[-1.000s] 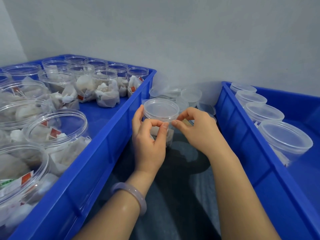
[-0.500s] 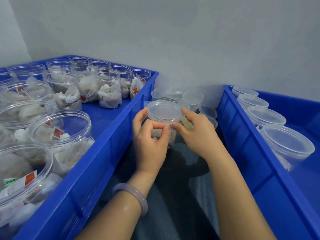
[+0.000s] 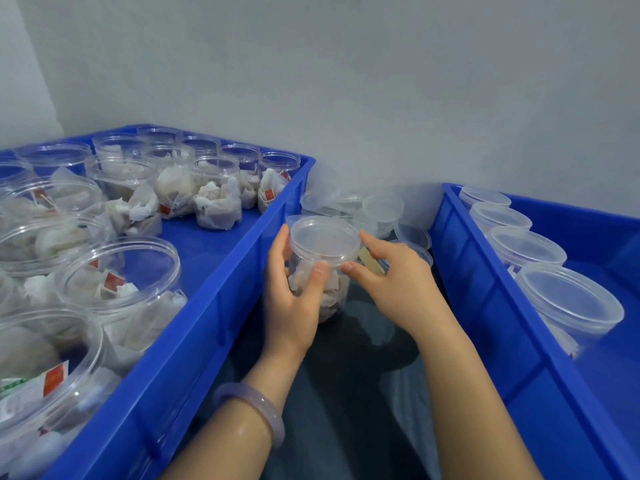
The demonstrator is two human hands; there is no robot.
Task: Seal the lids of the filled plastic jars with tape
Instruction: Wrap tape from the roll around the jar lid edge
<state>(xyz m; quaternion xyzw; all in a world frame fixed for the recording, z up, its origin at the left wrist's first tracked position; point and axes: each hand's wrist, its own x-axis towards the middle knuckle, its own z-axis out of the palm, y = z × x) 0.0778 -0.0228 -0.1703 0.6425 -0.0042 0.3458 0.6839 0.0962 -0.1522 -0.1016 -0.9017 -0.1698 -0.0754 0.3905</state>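
A clear plastic jar point(image 3: 329, 296) filled with white paper packets stands between two blue crates, a clear lid point(image 3: 323, 239) on top. My left hand point(image 3: 294, 289) grips the jar from the left, thumb across its front just below the lid. My right hand point(image 3: 391, 282) touches the lid's right rim with thumb and forefinger. A yellowish strip of tape point(image 3: 370, 259) shows beside the jar, against my right fingers. I cannot tell whether the tape sticks to the lid.
The left blue crate point(image 3: 214, 306) holds several open jars filled with packets. The right blue crate point(image 3: 485, 306) holds several lidded jars in a row. Loose clear lids point(image 3: 382, 206) lie piled behind the held jar, by the grey wall. Dark cloth lies between the crates.
My right hand has slid from the jar's front round to the lid's right rim, uncovering a yellowish tape strip. My left hand keeps its grip on the jar.
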